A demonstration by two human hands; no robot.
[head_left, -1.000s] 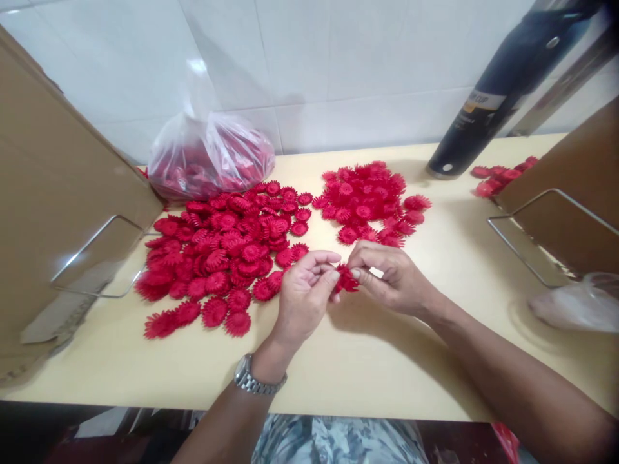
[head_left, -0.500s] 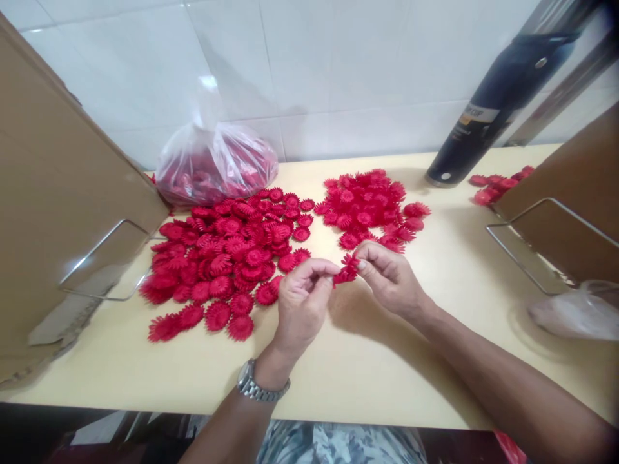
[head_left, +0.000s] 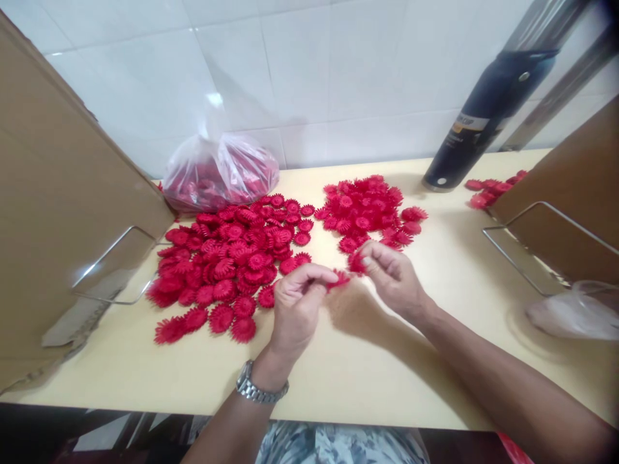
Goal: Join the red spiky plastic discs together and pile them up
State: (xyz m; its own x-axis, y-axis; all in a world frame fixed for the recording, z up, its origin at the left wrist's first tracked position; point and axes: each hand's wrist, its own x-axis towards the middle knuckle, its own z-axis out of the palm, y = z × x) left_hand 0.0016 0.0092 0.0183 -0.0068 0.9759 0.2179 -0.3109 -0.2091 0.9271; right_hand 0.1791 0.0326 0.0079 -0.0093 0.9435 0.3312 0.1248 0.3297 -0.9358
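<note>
Low over the table, my left hand (head_left: 300, 299) pinches a small red fringed paper-like flower (head_left: 339, 280) between thumb and forefinger. My right hand (head_left: 394, 277) is closed on another red flower piece (head_left: 356, 263), and a narrow gap separates the two pieces. A big pile of round red flower pieces (head_left: 232, 251) lies left of my hands. Just beyond my right hand spreads a second, smaller pile of frillier red flowers (head_left: 362, 206). Whether the held pieces are single or stacked layers is blurred.
A knotted clear plastic bag (head_left: 220, 171) of red pieces rests by the tiled wall. A dark blue bottle (head_left: 488, 122) stands at back right. Cardboard panels with wire stands (head_left: 104, 264) flank both sides. A pale plastic bag (head_left: 578, 310) lies at right, with a few red flowers (head_left: 493, 190) behind.
Half a second ago both hands met at one red flower bunch. Now they are slightly apart, each with its own red piece. The view has shifted a little.
</note>
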